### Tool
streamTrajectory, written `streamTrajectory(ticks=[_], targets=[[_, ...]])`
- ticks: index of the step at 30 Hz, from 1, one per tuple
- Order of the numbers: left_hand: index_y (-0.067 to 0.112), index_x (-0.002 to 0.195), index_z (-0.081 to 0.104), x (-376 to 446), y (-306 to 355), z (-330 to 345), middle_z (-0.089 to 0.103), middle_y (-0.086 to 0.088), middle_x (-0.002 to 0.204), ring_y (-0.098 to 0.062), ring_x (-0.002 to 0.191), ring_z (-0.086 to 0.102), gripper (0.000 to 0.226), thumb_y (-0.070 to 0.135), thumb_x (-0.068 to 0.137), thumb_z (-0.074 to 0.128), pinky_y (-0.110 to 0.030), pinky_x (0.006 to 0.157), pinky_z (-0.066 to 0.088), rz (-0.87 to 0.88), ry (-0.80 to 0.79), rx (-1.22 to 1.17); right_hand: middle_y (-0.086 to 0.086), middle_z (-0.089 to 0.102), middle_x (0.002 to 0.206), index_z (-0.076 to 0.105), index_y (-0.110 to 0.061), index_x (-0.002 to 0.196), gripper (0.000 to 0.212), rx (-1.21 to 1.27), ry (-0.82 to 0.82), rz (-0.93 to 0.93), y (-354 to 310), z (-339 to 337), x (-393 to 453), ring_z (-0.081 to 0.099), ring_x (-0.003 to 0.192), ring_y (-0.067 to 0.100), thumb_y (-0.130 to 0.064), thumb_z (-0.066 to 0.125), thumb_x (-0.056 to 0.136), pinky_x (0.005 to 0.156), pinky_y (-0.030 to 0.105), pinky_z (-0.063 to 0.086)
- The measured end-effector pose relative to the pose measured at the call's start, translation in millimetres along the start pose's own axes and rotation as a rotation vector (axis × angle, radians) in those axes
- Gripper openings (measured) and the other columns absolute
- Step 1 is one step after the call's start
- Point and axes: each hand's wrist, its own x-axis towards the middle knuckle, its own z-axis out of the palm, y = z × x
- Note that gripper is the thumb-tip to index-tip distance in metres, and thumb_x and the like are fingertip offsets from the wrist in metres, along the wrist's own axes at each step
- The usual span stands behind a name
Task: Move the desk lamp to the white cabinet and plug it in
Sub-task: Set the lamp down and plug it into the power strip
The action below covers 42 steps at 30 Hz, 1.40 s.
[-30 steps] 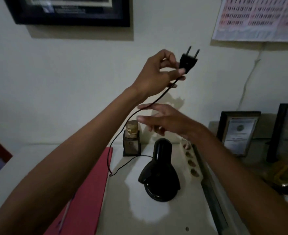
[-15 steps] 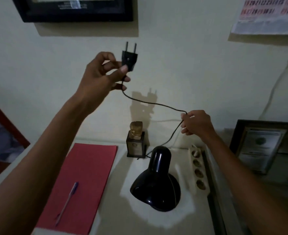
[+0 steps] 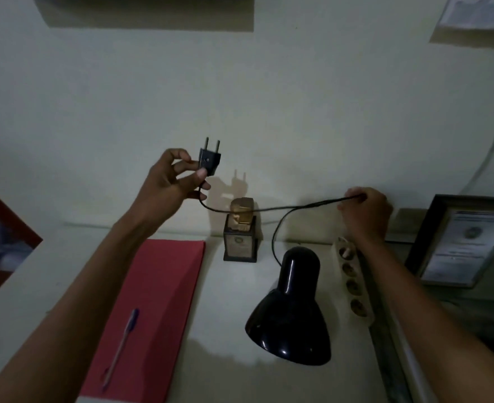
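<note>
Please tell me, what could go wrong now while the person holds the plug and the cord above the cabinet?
1. The cord passes right at the small trophy; pulling it tight may tip the trophy.
2. The cord runs down to the lamp; a hard pull by the right hand may drag or topple the lamp.
3. The left hand pinches the plug near its prongs; fingers may touch metal at the power strip.

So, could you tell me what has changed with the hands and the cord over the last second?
The right hand, open and empty a second ago, has taken hold of the cord and drawn it out to the right. The left hand keeps pinching the plug, prongs up. The lamp and power strip stayed put.
</note>
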Motion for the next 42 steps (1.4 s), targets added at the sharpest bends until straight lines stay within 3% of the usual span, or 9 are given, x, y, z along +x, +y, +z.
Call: streamTrajectory(ticks=[5, 10, 16, 19, 24, 27, 31, 36, 42], targets=[[0.019, 0.099, 0.044, 5, -23, 7, 0.071, -0.005, 0.101, -0.016, 0.078, 0.074, 0.025, 0.001, 0.095, 0.06, -0.027, 0.069, 0.06, -0.01, -0.016, 0.056, 0.012, 0.077, 0.084, 0.075, -0.011, 0.101, 0.029, -0.3, -0.006, -0.476, 14, -1, -17, 0.071, 0.074, 0.03, 0.005, 0.057, 0.084, 0.066, 0.022, 0.045], [0.018, 0.097, 0.043, 7, -33, 15, 0.07, -0.008, 0.109, -0.021, 0.089, 0.077, 0.026, -0.003, 0.095, 0.058, -0.035, 0.088, 0.059, -0.052, 0.002, 0.002, 0.017, 0.073, 0.094, 0.07, -0.007, 0.105, 0.021, -0.815, -0.327, -0.586, 47, 8, -30, 0.071, 0.084, 0.036, -0.008, 0.052, 0.095, 0.07, 0.041, 0.058], [0.012, 0.108, 0.038, 20, -21, 29, 0.068, -0.008, 0.115, -0.024, 0.102, 0.074, 0.026, -0.004, 0.097, 0.055, -0.028, 0.093, 0.055, 0.039, 0.046, -0.147, 0.025, 0.065, 0.114, 0.063, 0.002, 0.107, 0.041, -0.884, -0.642, -0.266, 54, 7, 0, 0.065, 0.103, 0.039, -0.037, 0.051, 0.1, 0.078, 0.034, 0.048], [0.01, 0.11, 0.037, 21, -17, 38, 0.067, -0.009, 0.116, -0.024, 0.105, 0.073, 0.025, -0.003, 0.098, 0.054, -0.025, 0.089, 0.053, 0.078, 0.057, -0.18, 0.025, 0.068, 0.111, 0.066, 0.003, 0.103, 0.042, -0.77, -0.702, -0.212, 52, 16, 2, 0.066, 0.102, 0.039, -0.035, 0.049, 0.101, 0.087, 0.038, 0.053], [0.007, 0.115, 0.041, 22, -17, 46, 0.07, -0.001, 0.108, -0.026, 0.106, 0.072, 0.021, -0.003, 0.1, 0.05, -0.04, 0.103, 0.05, 0.109, 0.12, -0.279, 0.014, 0.071, 0.112, 0.071, -0.012, 0.108, 0.023, -0.431, -0.744, 0.065, 53, 40, -20, 0.067, 0.106, 0.033, -0.025, 0.055, 0.098, 0.086, 0.031, 0.052], [0.011, 0.108, 0.047, 22, -13, 48, 0.071, 0.003, 0.105, -0.018, 0.102, 0.073, 0.016, -0.002, 0.099, 0.049, -0.037, 0.102, 0.052, 0.116, 0.149, -0.391, 0.001, 0.071, 0.075, 0.071, -0.019, 0.077, 0.026, -0.372, -0.723, 0.048, 67, 54, -20, 0.068, 0.081, 0.025, -0.03, 0.057, 0.096, 0.059, 0.022, 0.047], [0.01, 0.11, 0.046, 22, -5, 54, 0.073, 0.004, 0.102, -0.016, 0.1, 0.073, 0.017, -0.004, 0.1, 0.047, -0.035, 0.099, 0.053, 0.132, 0.157, -0.403, 0.018, 0.075, 0.1, 0.076, -0.001, 0.093, 0.019, -0.328, -0.667, 0.051, 74, 71, -18, 0.069, 0.101, 0.033, -0.011, 0.06, 0.093, 0.079, 0.031, 0.047], [0.01, 0.11, 0.039, 20, -2, 55, 0.069, -0.005, 0.114, -0.026, 0.104, 0.073, 0.022, 0.003, 0.099, 0.057, -0.043, 0.091, 0.058, 0.175, 0.165, -0.12, 0.022, 0.069, 0.106, 0.068, 0.001, 0.105, 0.024, -0.492, -0.514, 0.014, 75, 67, -12, 0.068, 0.102, 0.036, -0.017, 0.054, 0.098, 0.073, 0.032, 0.047], [0.019, 0.1, 0.041, 15, -11, 47, 0.073, -0.008, 0.114, -0.026, 0.096, 0.076, 0.027, 0.008, 0.094, 0.065, -0.04, 0.076, 0.062, 0.099, 0.218, -0.067, 0.02, 0.06, 0.125, 0.063, 0.002, 0.12, 0.029, -0.449, -0.472, 0.085, 78, 64, 3, 0.059, 0.118, 0.034, -0.009, 0.047, 0.098, 0.094, 0.036, 0.048]])
